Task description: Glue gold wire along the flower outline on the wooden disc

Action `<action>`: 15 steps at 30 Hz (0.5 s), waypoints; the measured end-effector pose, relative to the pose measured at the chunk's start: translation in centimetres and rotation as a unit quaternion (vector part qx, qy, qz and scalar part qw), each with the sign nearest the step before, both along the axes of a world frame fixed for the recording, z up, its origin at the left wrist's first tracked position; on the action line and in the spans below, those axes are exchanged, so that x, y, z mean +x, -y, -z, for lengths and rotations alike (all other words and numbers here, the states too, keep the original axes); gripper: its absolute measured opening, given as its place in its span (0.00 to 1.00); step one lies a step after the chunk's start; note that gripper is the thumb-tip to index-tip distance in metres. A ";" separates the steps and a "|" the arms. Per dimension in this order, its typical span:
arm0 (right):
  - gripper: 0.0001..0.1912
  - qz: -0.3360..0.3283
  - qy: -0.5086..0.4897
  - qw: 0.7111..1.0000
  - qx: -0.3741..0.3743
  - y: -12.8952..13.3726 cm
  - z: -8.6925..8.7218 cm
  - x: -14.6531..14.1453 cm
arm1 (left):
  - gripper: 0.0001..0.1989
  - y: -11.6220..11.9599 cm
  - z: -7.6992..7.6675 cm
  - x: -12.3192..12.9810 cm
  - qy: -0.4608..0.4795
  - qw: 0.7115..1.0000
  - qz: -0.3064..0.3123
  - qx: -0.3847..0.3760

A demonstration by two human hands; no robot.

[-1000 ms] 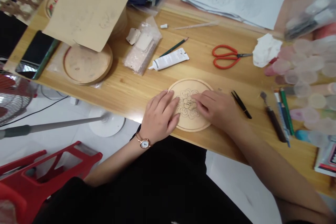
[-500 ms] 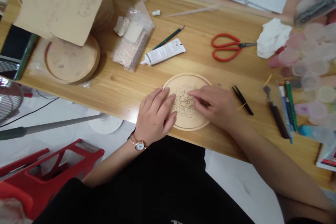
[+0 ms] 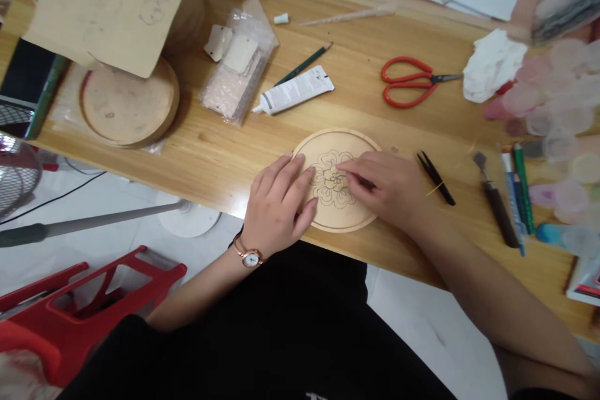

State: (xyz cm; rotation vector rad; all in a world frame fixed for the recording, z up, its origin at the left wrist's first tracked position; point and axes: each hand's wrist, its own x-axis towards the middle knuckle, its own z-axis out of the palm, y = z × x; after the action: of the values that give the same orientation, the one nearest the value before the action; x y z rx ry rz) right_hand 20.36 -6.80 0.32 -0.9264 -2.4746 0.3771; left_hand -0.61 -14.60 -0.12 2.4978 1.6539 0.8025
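A round wooden board (image 3: 300, 215) with a raised rim lies at the table's front edge. On its face is a line-drawn flower (image 3: 335, 197) with a yellowish middle. My left hand (image 3: 279, 203) rests flat on the board's left side, fingers spread and open. My right hand (image 3: 387, 190) is over the right side, fingers curled. Its index fingertip and thumb are close together at the flower's middle; anything between them is too small to make out. Just right of this hand lie black tweezers (image 3: 435, 178), with a thin yellow strip (image 3: 434, 188) across them.
Orange-handled scissors (image 3: 409, 82), a white tube (image 3: 296, 91), a pencil (image 3: 302, 64) and a bagged pack of pieces (image 3: 232, 81) lie behind the board. At right are a palette knife (image 3: 495, 203), brushes, pencils and small pots (image 3: 557, 144). A round wooden tray (image 3: 129, 106) stands left.
The view has shifted very slightly. Both hands keep their places on the board, with only tiny movement at the right fingertips, if any.
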 end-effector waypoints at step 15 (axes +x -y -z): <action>0.10 0.002 0.008 1.000 0.004 0.0 -0.3 -0.1 | 0.20 0.0 0.1 0.1 -0.005 1.000 -0.005 0.001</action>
State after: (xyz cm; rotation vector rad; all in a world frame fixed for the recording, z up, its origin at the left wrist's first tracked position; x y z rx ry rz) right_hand 20.30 -6.78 0.63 -0.9340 -2.4872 0.3593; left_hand -0.55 -14.60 -0.20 2.5014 1.6697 0.7952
